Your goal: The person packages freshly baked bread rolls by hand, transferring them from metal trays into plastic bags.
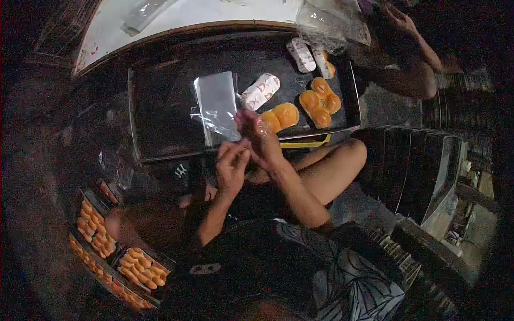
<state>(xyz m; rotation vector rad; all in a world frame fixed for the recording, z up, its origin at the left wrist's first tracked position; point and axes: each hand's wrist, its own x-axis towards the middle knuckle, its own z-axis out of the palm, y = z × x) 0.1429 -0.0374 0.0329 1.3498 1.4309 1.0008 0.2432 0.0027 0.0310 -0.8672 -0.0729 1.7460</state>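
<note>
My left hand [231,167] is closed in a pinch close to the wrist of my right hand; what its fingertips hold, if anything, I cannot make out. My right hand [258,135] is smeared by motion, with shiny glints like clear plastic along it. Just beyond both hands lies a stack of clear plastic bags [217,101] on a dark tray [166,107]. Golden buns [286,114] sit beside my right hand, partly hidden by it. Farther off rests a printed white paper piece [261,91]. A cluster of round buns [321,102] lies to the right.
At the tray's far right are another printed paper piece [302,55] and a bun [326,67] partly covered by paper. Crumpled clear plastic [329,24] overhangs that corner. Another person's arm [423,51] shows at upper right. Trays of buns [143,267] stand at lower left.
</note>
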